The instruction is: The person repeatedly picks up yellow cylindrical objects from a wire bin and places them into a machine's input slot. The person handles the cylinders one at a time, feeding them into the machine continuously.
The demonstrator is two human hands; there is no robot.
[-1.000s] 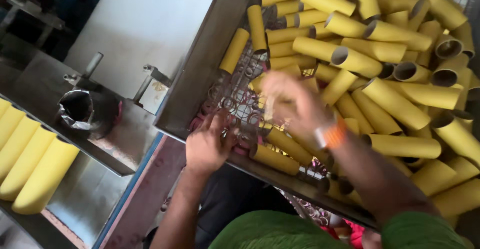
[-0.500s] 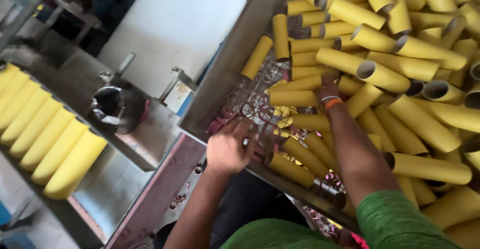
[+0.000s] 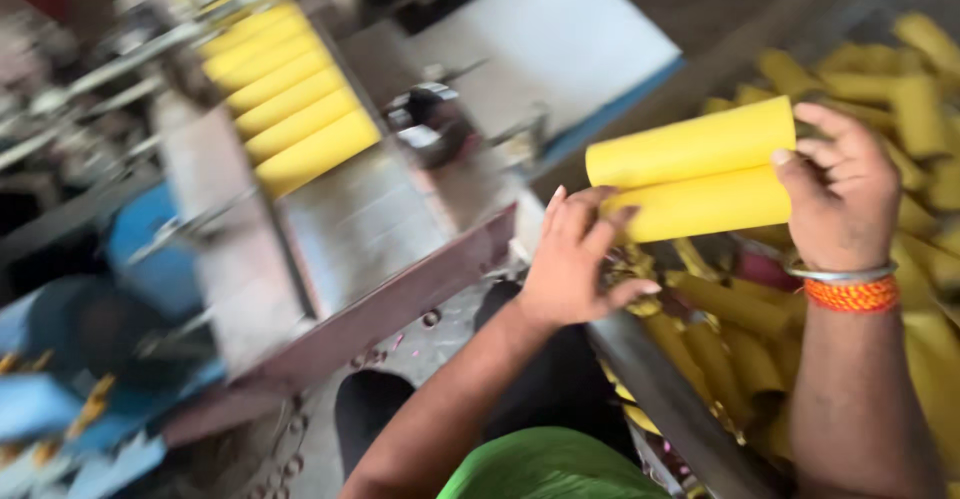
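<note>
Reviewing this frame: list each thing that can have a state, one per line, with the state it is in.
right hand: closed on the end of two yellow tubes, held level, stacked
left hand: fingertips touching the lower tube's other end
yellow tubes in the bin: lying loose, piled
yellow tubes on the machine: lying side by side in a row
machine: blurred, running or not unclear

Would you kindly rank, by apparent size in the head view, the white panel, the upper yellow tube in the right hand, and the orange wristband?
1. white panel, largest, though farther off and blurred.
2. upper yellow tube, held by the right hand, near the camera.
3. orange wristband, clearly smallest.
</note>
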